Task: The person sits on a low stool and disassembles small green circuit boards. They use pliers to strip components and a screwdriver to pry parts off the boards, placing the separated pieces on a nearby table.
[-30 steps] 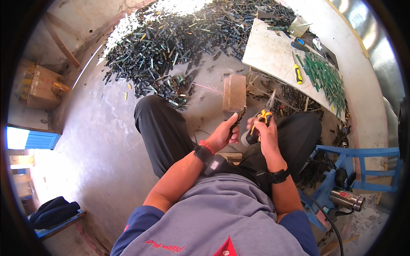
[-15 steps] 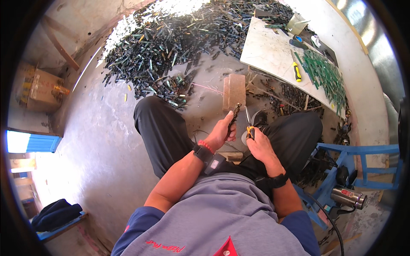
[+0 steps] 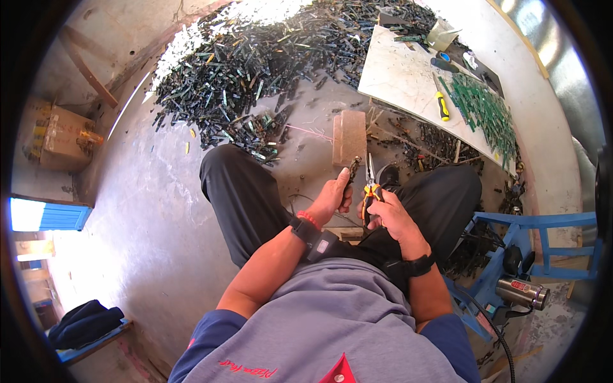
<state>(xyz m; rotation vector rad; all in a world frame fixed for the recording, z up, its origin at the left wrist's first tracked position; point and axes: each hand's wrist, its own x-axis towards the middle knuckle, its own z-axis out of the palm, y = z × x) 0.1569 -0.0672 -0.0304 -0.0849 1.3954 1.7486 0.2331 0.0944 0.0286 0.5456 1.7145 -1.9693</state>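
My left hand is closed round a narrow dark strip, whose upper end sticks out past the thumb. What the strip is made of is too small to tell. In my right hand is a pair of long-nose pliers with yellow and black handles. Their jaws point away from me and stand just right of the strip, apart from it. Both hands are held between my knees, just nearer than a reddish-brown block on the floor.
A large heap of dark strips covers the far floor. At the right, a white board bears green strips and a yellow screwdriver. A blue frame and a metal flask are near my right side. A cardboard box stands far left.
The pliers have turned in my right hand, and both handles now show, spread apart, with the jaws slightly parted. My left hand and the strip have barely moved.
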